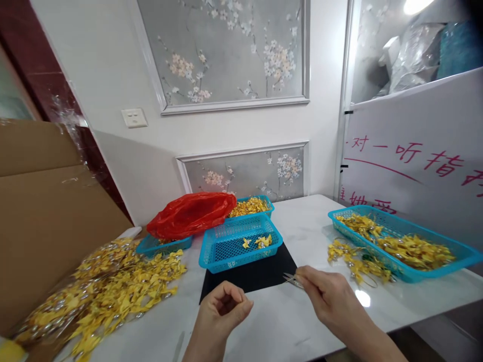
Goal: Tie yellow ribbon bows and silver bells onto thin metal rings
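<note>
Blades of a small metal tool (293, 281) poke out of my right hand (332, 294), which pinches it by the near right corner of a black mat (251, 276), its handle hidden in my grip. My left hand (221, 314) is curled, thumb near forefinger; I cannot tell whether it holds something thin. On the mat, a blue basket (241, 262) has a few yellow pieces (263, 242) in it. It partly blocks a fuller basket (270, 207) by the far edge of the surface (264, 317), and a red plastic bag (192, 213) overlaps that one and covers most of another basket (164, 246), whose contents barely show. Yellow flower sprays (128, 289) with silvery beads heap along the left edge, beside a cardboard box (45, 226) cut off by my view. Near the right edge a long basket (417, 274) is loaded with more, a loose clump (356, 261) beside it. Past that edge, red handwriting (405, 152) on a white board (415, 120) reads "对一听指"; the next character is cut off, and the long basket cuts into the lower row, where I make out "她".
</note>
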A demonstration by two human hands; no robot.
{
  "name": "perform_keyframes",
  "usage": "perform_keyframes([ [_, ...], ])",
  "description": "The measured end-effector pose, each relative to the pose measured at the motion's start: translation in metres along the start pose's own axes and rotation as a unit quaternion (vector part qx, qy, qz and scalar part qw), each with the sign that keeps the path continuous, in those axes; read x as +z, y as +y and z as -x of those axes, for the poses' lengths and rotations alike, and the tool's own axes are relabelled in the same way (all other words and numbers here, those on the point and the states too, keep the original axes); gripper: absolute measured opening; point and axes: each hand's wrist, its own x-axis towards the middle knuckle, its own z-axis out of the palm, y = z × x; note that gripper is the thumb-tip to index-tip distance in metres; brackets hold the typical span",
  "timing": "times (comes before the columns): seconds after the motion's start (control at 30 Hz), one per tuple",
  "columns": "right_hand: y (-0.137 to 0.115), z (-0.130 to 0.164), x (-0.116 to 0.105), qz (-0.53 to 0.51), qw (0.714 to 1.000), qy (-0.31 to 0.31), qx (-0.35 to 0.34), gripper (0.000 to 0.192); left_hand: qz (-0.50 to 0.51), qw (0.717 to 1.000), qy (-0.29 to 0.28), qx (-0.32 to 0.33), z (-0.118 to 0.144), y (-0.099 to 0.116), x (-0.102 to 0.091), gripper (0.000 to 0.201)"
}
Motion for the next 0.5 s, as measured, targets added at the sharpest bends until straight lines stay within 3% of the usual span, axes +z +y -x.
perform_keyframes([
  [0.17,0.016,0.004,-0.008,0.008,1.000,0.022,0.020,0.033,-0.008,1.000,-0.009,-0.010,0.001,0.002,0.000,0.028],
  [0.3,0.036,0.007,-0.023,0.002,0.997,0.057,0.048,0.029,-0.001,1.000,0.016,0.003,-0.004,0.013,-0.013,0.029],
  [0.5,0.073,0.025,-0.039,0.001,0.981,0.158,0.115,0.033,0.011,0.997,0.070,0.014,-0.003,0.009,-0.033,0.033],
])
